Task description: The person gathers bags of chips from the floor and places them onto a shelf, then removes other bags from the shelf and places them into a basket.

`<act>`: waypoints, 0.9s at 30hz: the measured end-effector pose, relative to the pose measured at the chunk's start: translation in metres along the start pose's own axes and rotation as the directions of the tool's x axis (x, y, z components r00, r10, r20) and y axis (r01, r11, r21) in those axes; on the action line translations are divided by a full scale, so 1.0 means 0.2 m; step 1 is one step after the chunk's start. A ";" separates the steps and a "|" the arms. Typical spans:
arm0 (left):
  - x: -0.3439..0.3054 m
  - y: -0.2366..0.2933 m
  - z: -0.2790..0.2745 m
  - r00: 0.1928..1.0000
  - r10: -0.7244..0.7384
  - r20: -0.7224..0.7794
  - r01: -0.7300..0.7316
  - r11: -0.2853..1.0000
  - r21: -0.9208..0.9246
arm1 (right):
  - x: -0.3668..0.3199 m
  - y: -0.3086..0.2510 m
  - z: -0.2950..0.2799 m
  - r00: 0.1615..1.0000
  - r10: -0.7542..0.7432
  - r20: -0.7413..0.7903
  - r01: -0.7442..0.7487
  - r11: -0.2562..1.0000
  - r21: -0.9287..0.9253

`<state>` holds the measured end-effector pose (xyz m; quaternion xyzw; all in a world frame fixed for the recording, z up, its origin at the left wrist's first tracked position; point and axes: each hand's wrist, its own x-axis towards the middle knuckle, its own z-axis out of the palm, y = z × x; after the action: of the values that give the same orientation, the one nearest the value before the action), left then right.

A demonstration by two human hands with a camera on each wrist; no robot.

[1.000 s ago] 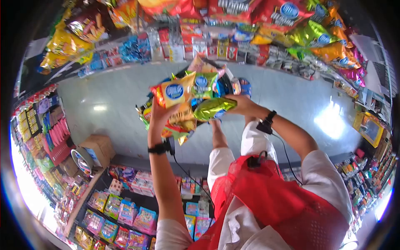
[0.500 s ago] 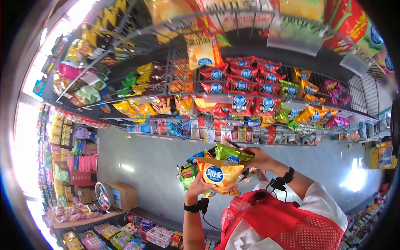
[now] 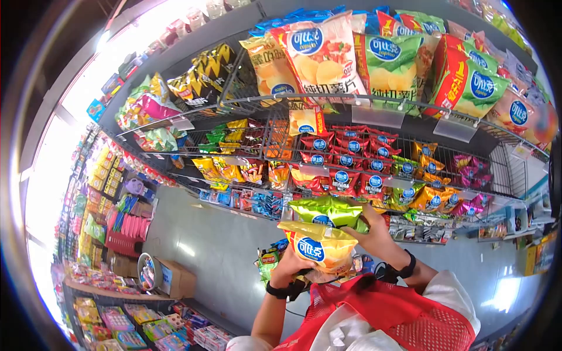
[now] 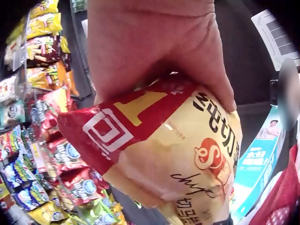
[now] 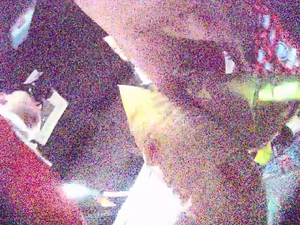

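Note:
My left hand grips a yellow potato chip bag with a blue round logo, its thumb across the front. In the left wrist view, the left hand spans the red-cornered end of that chip bag. Just behind it, a green chip bag is pinched at its right side by my right hand. Partly hidden below the bags, several snack packs show at the left. Heavy noise covers the right wrist view, where the right hand appears at the top.
Ahead stands a wire shelf with large chip bags on top and rows of small red bags below. At lower left are a cardboard box and a low display of packaged sweets. Grey floor lies between.
The head view has tilted up from the floor and the snack pile to the shelves. The yellow and green bags have come together, still held, and now overlap in front of the shelf.

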<state>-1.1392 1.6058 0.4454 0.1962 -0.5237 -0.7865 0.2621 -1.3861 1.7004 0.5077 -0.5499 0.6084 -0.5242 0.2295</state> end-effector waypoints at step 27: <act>0.94 0.72 0.36 0.749 0.337 0.571 -0.629 0.088 0.773 | 0.35 0.15 -0.65 0.734 -0.546 -0.404 0.542 0.829 -0.138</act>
<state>-1.2994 1.4966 0.5988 0.0253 -0.9410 -0.2010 0.2712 -1.5313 1.6831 0.5464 -0.5763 0.4588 -0.6720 -0.0755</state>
